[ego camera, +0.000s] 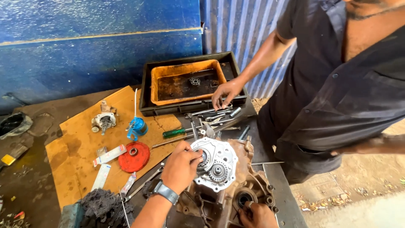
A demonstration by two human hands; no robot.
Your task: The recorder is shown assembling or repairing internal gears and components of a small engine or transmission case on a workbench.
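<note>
My left hand (180, 165): fingertips pinched on the bearing hub (204, 158) at the left of the silver cover plate (215, 162); the hub lies just right of my fingers.
My right hand (257, 215): curled on the brown engine casing (249, 185) by its round bore (243, 198), at the bench's near edge.
Cover plate: flat on the casing, gear (218, 170) facing up.
Nearer hand: left.
Other person's hand (225, 93): spread on the black tray (190, 107) rim, well apart.

orange tray (159, 80), red disc (134, 157), blue oil can (138, 126).
</note>
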